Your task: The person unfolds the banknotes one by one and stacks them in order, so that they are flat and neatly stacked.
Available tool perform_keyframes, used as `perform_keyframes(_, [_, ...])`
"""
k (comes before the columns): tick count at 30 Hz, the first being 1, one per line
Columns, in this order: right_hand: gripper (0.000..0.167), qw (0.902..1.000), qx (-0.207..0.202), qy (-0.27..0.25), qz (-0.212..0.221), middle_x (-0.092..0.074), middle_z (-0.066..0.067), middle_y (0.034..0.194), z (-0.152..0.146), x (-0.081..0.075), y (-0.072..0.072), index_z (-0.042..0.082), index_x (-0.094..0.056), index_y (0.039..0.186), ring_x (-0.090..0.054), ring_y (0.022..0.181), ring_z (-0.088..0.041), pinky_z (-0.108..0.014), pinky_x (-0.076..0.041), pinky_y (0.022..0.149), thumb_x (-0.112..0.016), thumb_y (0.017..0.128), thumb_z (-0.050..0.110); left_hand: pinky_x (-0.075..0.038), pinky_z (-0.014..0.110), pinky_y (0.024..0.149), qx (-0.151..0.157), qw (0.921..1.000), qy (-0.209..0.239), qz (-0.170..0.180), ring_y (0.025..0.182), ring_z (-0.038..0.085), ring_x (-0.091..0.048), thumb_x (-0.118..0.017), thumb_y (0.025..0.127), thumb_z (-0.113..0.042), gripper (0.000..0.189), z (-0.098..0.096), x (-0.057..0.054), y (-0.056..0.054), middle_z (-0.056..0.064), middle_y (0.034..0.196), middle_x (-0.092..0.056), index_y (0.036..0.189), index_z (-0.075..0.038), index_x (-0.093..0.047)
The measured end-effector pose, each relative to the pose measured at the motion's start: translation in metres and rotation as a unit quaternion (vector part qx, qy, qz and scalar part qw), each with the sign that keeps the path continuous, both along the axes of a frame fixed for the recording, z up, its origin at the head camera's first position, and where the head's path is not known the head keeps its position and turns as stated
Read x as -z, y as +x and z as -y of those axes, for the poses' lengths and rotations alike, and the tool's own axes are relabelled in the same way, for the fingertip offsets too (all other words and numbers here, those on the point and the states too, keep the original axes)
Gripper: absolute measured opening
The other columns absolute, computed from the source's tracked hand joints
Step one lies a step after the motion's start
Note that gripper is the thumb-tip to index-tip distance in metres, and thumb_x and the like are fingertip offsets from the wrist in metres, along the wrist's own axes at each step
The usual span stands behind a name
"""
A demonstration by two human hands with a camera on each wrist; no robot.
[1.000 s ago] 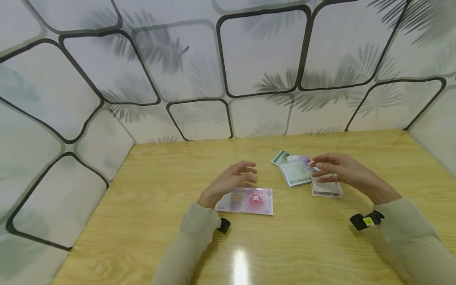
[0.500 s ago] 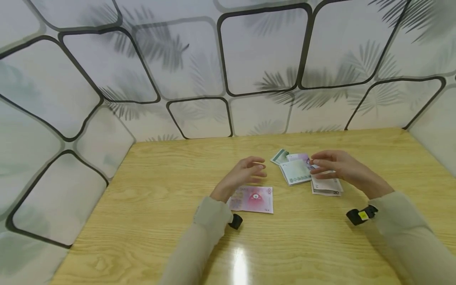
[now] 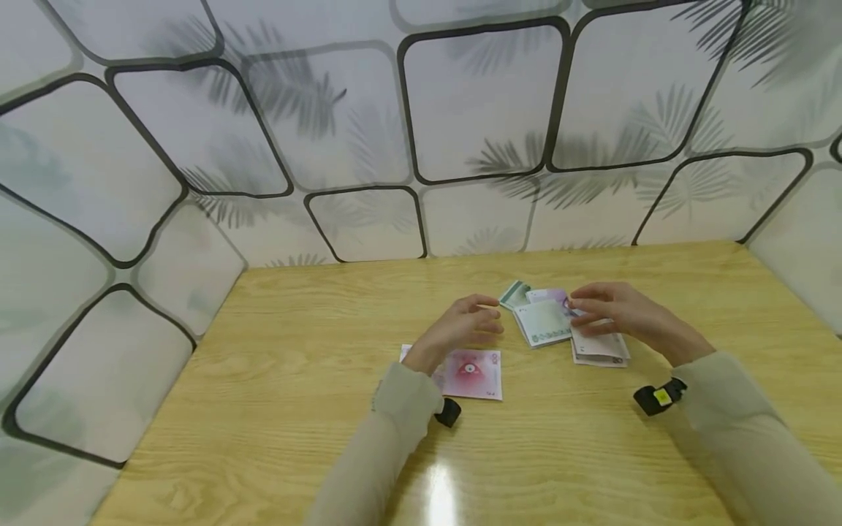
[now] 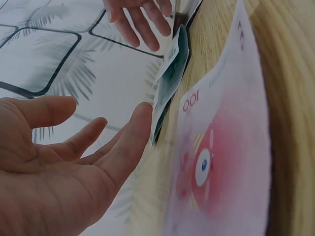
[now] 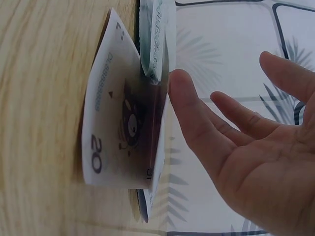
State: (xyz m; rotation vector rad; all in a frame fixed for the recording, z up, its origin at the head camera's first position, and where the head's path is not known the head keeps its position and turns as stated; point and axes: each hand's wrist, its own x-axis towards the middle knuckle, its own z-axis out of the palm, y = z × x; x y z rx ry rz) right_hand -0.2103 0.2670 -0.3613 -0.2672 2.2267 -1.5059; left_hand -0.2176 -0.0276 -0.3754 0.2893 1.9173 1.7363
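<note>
My left hand [image 3: 460, 329] hovers over the far side of a pink banknote [image 3: 472, 376], fingers relaxed and nothing held. That note, marked 100 in the left wrist view, lies flat on the table, part of it hidden by my wrist. Loose fingers and an empty palm also show on my right hand [image 3: 621, 314], above a small pile of banknotes. In the pile are a pale green note [image 3: 544, 325], a purple one [image 3: 544, 295], a dark green one [image 3: 514, 294] and folded brownish notes [image 3: 600, 352] marked 20. Right fingertips overlap the purple and brownish notes in the head view.
A wood-grain table [image 3: 296, 409] carries the notes. Patterned walls [image 3: 480, 109] with dark outlines and leaf prints stand behind it and at both sides. Black wrist cameras [image 3: 449, 413] sit under both sleeves.
My left hand has moved right and slightly away from me, nearer the pile, uncovering some of the pink note's left side. My right hand has barely shifted left. The notes stay put.
</note>
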Motion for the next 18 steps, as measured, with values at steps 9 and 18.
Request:
perform_keyframes(9, [0.061,0.9999,0.005,0.012,-0.002,-0.033,-0.041,0.147,0.002,0.001,0.002,-0.022,-0.025,0.147,-0.057,0.122,-0.038,-0.036,-0.057,0.093,-0.045,0.110,0.021,-0.053,0.042,0.100,-0.002,0.9997,0.001,0.024,0.122,0.040,-0.060,-0.048,0.107,-0.012,0.038,-0.013,0.007,0.005,0.028,0.132,-0.058,0.141,0.005,-0.047])
perform_keyframes(18, [0.059,0.9995,-0.005,0.029,-0.014,-0.032,-0.043,0.147,0.003,-0.001,-0.003,-0.024,-0.024,0.146,-0.054,0.123,-0.043,-0.038,-0.057,0.092,-0.043,0.111,0.020,-0.053,0.041,0.100,-0.018,0.9993,-0.003,0.034,0.125,0.038,-0.058,-0.047,0.108,-0.011,0.036,-0.021,0.003,0.002,0.025,0.138,-0.054,0.140,0.004,-0.050])
